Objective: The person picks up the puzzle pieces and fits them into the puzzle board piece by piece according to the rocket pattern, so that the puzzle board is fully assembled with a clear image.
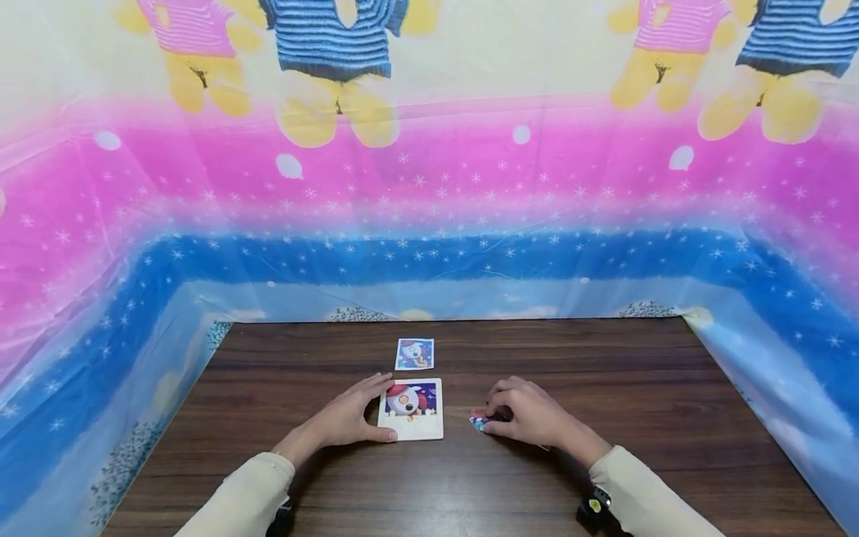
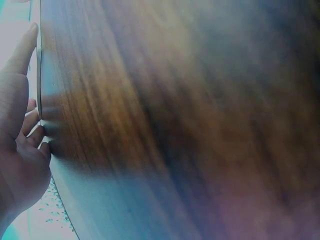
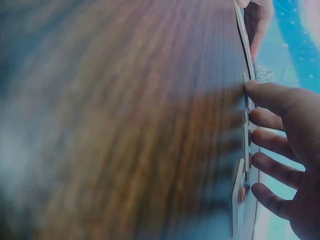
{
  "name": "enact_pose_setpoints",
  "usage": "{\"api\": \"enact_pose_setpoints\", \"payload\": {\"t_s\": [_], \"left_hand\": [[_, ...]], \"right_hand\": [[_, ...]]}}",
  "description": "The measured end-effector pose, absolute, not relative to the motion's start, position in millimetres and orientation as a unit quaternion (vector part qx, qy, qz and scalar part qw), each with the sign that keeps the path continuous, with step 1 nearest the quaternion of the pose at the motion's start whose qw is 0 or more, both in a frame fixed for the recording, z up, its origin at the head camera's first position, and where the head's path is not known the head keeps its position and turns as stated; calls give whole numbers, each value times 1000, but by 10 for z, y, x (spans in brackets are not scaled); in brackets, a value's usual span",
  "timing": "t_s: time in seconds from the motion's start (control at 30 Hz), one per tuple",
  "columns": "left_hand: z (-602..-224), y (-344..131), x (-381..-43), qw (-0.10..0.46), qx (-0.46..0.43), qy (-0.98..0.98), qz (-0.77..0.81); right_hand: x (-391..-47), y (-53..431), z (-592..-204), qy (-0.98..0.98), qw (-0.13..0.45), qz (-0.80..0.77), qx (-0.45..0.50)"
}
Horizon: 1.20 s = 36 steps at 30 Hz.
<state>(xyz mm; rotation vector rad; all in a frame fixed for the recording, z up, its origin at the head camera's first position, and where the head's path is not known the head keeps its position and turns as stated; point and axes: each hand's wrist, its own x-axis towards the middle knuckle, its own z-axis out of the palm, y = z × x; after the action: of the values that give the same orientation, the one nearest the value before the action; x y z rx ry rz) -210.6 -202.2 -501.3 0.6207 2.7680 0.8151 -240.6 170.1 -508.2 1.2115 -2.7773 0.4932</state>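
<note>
A square puzzle board (image 1: 419, 429) with a white border lies mid-table; its upper part shows a cartoon dog's face, its lower part is plain white. My left hand (image 1: 349, 414) holds the board at its left side, fingers at the upper left corner and thumb at the lower left. Right of the board, my right hand (image 1: 530, 414) pinches a small colourful puzzle piece (image 1: 477, 421) low over the table. Several thin pieces (image 3: 238, 192) show edge-on under its fingers in the right wrist view; the hand hides most of them from above.
A small picture card (image 1: 414, 354) with a similar dog lies just beyond the board. The dark wood table (image 1: 302, 358) is bordered behind and at the sides by a printed cloth (image 1: 429, 261). A piece's edge pokes out beneath the right wrist.
</note>
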Motion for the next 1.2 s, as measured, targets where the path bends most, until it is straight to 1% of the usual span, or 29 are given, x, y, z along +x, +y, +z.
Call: {"api": "enact_pose_setpoints", "payload": {"t_s": [0.17,0.47,0.77,1.03,1.2], "left_hand": [[-5031,-2026,-2104,97,209,932,281],[-5027,-2029,-2087,95,210,931,283],[-5037,-2036,-2091,95,211,931,282],[-5034,-2042,-2114,95,212,932,280],[-5031,-2047,-2121,94,215,930,282]], "right_hand": [[-2410,1667,-5076,-909,31,161,383],[-2410,1649,-5040,-896,24,150,417],[-2429,1644,-5002,-896,7,145,420],[-2509,1573,-4979,-890,32,144,432],[-2534,1400,-4913,-890,52,156,424]]}}
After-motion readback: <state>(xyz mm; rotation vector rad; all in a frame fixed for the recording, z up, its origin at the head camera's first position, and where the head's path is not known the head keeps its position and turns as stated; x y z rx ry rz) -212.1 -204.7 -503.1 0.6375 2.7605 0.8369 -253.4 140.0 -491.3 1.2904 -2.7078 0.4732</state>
